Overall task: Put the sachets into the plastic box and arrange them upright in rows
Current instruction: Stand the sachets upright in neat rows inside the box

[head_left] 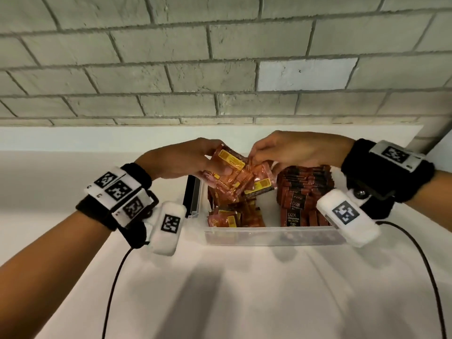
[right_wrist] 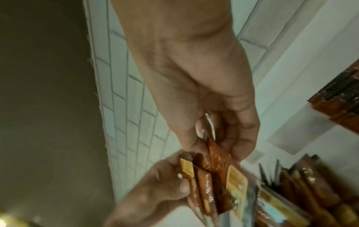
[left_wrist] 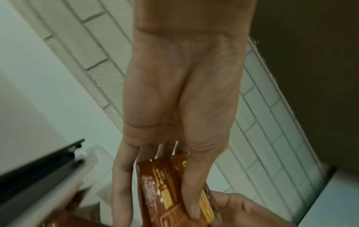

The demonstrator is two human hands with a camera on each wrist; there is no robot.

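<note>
- the left hand (head_left: 181,160) holds a bunch of orange sachets (head_left: 234,177) up over the clear plastic box (head_left: 269,234).
- its thumb is on the front of the bunch and its fingers (left_wrist: 120,181) are curled round the back, so the bunch is squeezed flat between them.
- the top sachet in the bunch leans, with its long side going from up-left to down-right and its yellow label (head_left: 231,159) facing up.
- the other sachets in the bunch fan out below it and point down toward the box.
- the right hand (head_left: 293,150) comes in from the other side and pinches the top edge of one orange sachet (right_wrist: 217,158) with its thumb and fingertips.
- that sachet touches the bunch, and the two hands are just beside each other.
- more orange sachets (head_left: 232,216) lie in a loose, mixed-up pile in the left part of the box, pointing every which way.
- dark brown sachets (head_left: 303,192) stand up tall in neat rows in the right part of the box, with their long sides going up and down.
- the box sits on a white table (head_left: 232,289), near a grey brick wall (head_left: 220,57).
- a black and white lid (head_left: 193,195) stands just beside the left side of the box.
</note>
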